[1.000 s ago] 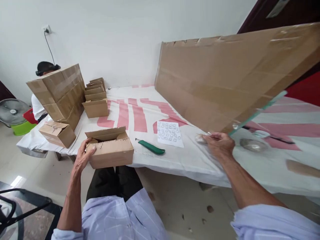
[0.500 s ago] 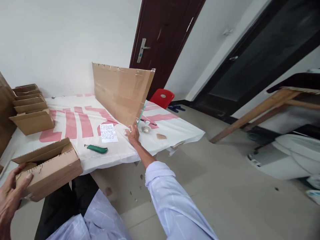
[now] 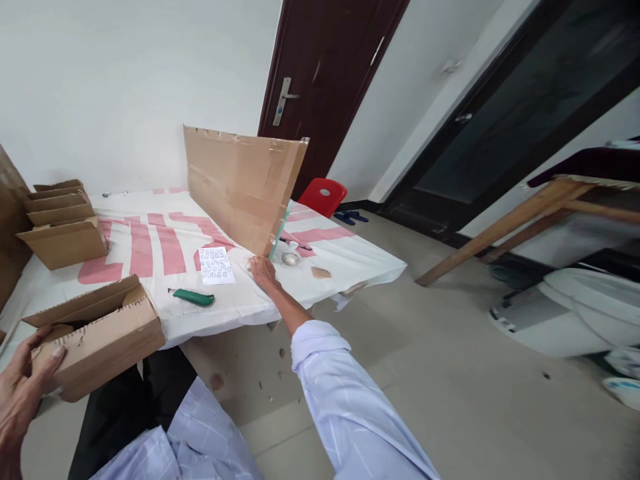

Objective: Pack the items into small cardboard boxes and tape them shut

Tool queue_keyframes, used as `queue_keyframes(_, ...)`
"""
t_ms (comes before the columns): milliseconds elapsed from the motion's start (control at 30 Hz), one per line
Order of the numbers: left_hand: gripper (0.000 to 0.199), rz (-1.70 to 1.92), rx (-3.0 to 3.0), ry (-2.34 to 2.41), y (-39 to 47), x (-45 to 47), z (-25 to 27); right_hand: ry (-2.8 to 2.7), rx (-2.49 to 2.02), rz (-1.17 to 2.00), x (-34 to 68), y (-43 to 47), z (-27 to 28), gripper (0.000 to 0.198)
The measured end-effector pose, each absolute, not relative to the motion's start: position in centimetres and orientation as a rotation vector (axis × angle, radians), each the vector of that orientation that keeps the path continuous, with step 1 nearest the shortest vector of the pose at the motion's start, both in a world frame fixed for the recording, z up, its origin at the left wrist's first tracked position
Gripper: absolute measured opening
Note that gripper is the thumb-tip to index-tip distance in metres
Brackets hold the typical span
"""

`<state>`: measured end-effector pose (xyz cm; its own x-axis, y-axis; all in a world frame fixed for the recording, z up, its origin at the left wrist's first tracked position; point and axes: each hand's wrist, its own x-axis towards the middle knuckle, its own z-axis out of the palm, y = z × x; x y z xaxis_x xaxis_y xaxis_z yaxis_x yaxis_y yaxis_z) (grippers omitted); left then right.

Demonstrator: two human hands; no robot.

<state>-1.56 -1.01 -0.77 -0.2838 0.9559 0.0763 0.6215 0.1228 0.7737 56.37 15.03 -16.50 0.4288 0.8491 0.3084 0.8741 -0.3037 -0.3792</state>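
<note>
My left hand [image 3: 31, 380] grips the near left end of an open cardboard box [image 3: 117, 340], thumb on the outside wall and fingers over the rim. The box overhangs the table's front edge. My right hand [image 3: 263, 272] rests on the table with its fingers curled, by the lower corner of a large upright cardboard sheet [image 3: 240, 187]. Whatever its fingertips hold is too small to name. Left of it lie a white paper [image 3: 217, 265] with rows of small printed marks and a green utility knife [image 3: 194, 297].
Several open cardboard boxes [image 3: 65, 241] stand at the table's back left. Right of my hand are a roll of clear tape [image 3: 291, 259], a dark pen-like item [image 3: 295, 245] and a brown scrap [image 3: 321, 273]. A red chair [image 3: 323, 197] stands beyond the cloth-covered table [image 3: 370, 263].
My right hand has shifted slightly down and left, away from the sheet's lower corner. My left hand keeps its grip on the box. The view has turned slightly.
</note>
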Motion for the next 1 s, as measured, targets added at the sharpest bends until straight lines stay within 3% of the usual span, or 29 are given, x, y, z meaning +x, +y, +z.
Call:
queue_keyframes(267, 0.072, 1.149, 1.537, 1.854, -2.3, -0.2, -0.6, -1.422, -2.296, 0.058, 55.0, 14.3, -16.3, 0.036)
queue_keyframes(667, 0.104, 1.047, 1.645, 1.599, -2.2, -3.0, -2.1, -1.372, -2.362, 0.097, 54.7, 12.9, -15.4, 0.038)
queue_keyframes(1000, 0.111, 1.040, 1.710, 1.443, -2.2, -3.9, -3.5, -1.343, -2.391, 0.066, 52.4, 12.2, -12.4, 0.045)
